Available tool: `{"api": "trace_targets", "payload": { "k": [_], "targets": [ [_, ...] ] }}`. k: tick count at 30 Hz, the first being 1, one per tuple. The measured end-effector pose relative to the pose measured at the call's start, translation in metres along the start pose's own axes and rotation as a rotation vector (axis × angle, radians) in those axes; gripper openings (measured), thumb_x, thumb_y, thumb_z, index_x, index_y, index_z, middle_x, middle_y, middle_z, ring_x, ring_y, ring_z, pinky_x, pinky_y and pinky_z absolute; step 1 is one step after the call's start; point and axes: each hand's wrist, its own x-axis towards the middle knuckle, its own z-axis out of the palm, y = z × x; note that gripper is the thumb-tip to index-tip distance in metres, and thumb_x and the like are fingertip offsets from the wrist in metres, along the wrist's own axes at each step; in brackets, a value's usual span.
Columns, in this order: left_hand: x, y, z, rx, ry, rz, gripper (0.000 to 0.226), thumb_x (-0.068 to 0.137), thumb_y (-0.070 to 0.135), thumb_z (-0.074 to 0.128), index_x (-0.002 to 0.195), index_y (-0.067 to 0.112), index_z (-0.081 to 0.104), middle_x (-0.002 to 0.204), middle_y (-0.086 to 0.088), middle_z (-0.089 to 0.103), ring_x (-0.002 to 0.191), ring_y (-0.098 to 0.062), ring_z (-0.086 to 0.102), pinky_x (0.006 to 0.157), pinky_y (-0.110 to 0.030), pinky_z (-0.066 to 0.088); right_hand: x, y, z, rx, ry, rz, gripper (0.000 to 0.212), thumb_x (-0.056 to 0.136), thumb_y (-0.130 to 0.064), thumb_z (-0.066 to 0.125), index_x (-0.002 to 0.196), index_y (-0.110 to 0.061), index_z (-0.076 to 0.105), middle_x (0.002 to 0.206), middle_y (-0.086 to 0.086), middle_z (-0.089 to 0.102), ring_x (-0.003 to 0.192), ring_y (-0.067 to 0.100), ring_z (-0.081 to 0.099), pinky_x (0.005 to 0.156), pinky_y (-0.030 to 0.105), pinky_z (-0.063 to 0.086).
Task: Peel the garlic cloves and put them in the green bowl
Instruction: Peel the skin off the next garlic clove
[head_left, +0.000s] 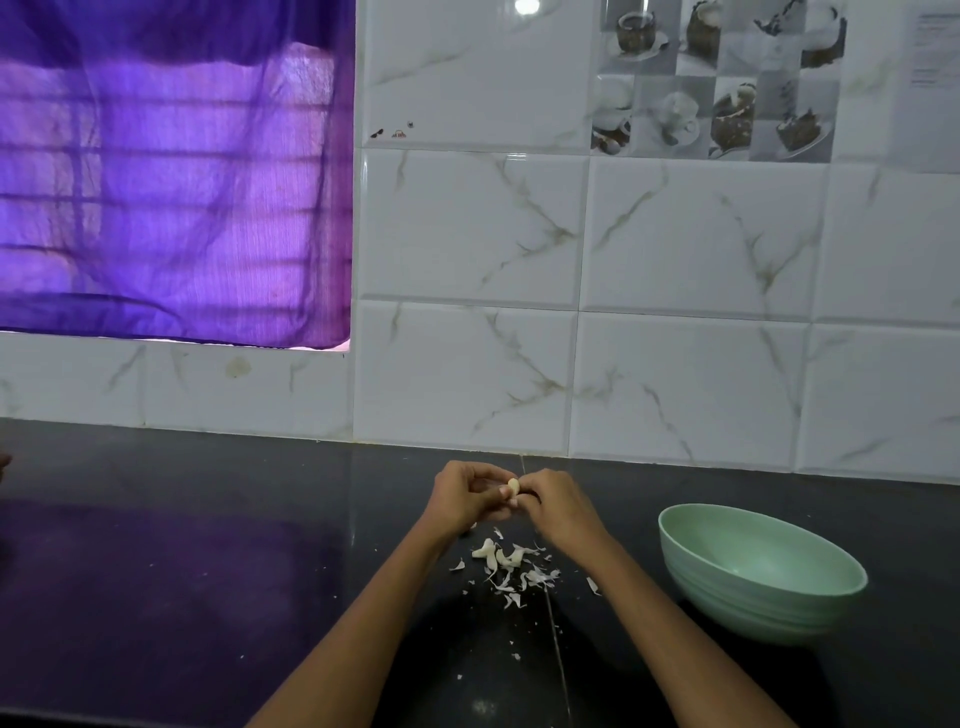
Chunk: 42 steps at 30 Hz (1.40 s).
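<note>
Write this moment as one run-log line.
step: peeling | left hand and right hand: pinch garlic clove | green bowl: looks empty

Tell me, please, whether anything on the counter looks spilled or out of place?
Only garlic skins lie scattered on the dark counter below the hands, left of the green bowl; peeling litter, nothing odd.

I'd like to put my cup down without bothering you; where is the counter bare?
Bare counter lies left of the left hand, below the purple curtain. It is crowded between the forearms, where garlic peels lie, and the green bowl sits right.
</note>
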Motion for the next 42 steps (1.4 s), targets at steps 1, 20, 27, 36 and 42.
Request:
{"api": "trace_targets", "payload": {
  "k": [1,20,27,36,42],
  "targets": [
    [-0.001,0.0,0.0,0.013,-0.011,0.014,0.016,0.083,-0.003,0.064,0.098,-0.003,0.068,0.073,-0.008,0.07,0.061,-0.011,0.069,0.059,-0.018,0.055,0.0,0.0,0.0,-0.029,-0.002,0.002,0.026,0.092,-0.021,0.052,0.067,-0.019,0.056,0.061,-0.003,0.05,0.061,0.016,0.047,0.049,0.023,0.031],
    [0.0,-0.001,0.008,-0.033,0.239,0.012,0.026,0.09,0.01,0.06,0.07,-0.003,0.069,0.06,-0.01,0.068,0.053,-0.014,0.066,0.056,-0.022,0.057,-0.006,-0.012,-0.004,-0.287,0.117,-0.126,0.023,0.095,-0.023,0.045,0.095,-0.02,0.069,0.09,0.004,0.069,0.087,0.023,0.063,0.066,0.027,0.04],
    [0.0,0.0,0.006,-0.254,0.256,-0.141,0.022,0.089,0.009,0.061,0.072,-0.001,0.069,0.06,-0.011,0.068,0.05,-0.014,0.066,0.051,-0.02,0.055,-0.009,-0.017,-0.001,-0.357,0.209,-0.178,0.024,0.097,-0.024,0.041,0.099,-0.016,0.064,0.094,0.005,0.068,0.089,0.024,0.063,0.064,0.025,0.033],
    [-0.002,0.006,0.004,-0.445,0.212,-0.247,0.018,0.091,0.002,0.054,0.078,-0.005,0.065,0.053,-0.008,0.067,0.048,-0.01,0.065,0.048,-0.016,0.054,-0.008,-0.013,0.0,-0.128,0.314,-0.193,0.018,0.089,-0.035,0.058,0.091,-0.022,0.07,0.081,-0.004,0.072,0.077,0.014,0.065,0.067,0.027,0.047],
    [0.0,0.006,0.003,-0.534,0.27,-0.272,0.015,0.086,-0.008,0.056,0.073,-0.008,0.062,0.073,-0.018,0.062,0.046,-0.012,0.064,0.047,-0.016,0.053,-0.006,-0.012,0.002,-0.149,0.324,-0.165,0.018,0.089,-0.035,0.057,0.087,-0.021,0.069,0.08,-0.004,0.071,0.077,0.014,0.065,0.066,0.027,0.047]
  ]
}}
